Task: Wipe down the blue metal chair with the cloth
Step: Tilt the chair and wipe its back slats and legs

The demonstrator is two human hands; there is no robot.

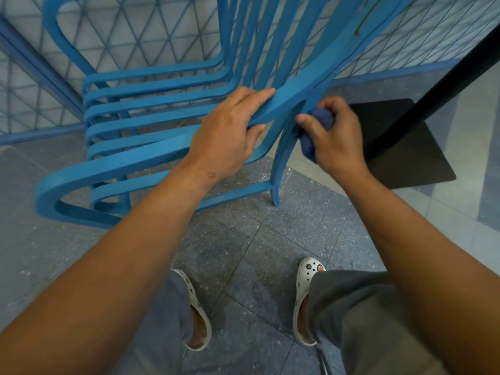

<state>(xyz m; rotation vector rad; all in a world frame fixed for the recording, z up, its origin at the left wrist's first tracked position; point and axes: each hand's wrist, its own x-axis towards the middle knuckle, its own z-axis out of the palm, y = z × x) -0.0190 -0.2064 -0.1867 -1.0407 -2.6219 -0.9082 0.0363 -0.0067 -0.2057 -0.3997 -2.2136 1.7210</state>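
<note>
At the chair's [151,147] back leg, the right hand [334,133] squeezes a balled blue cloth [320,121], mostly hidden inside its grip, while the left hand [230,131] wraps around the armrest.

Head view, steeply downward, close above chair [151,147]

Chair [151,125] at eleven o'clock, fence [135,36] behind it. Left hand [227,136] on the armrest, right hand [335,136] just beside at one o'clock, cloth [316,123] against the rear leg. Table base [400,147] at two.
</note>
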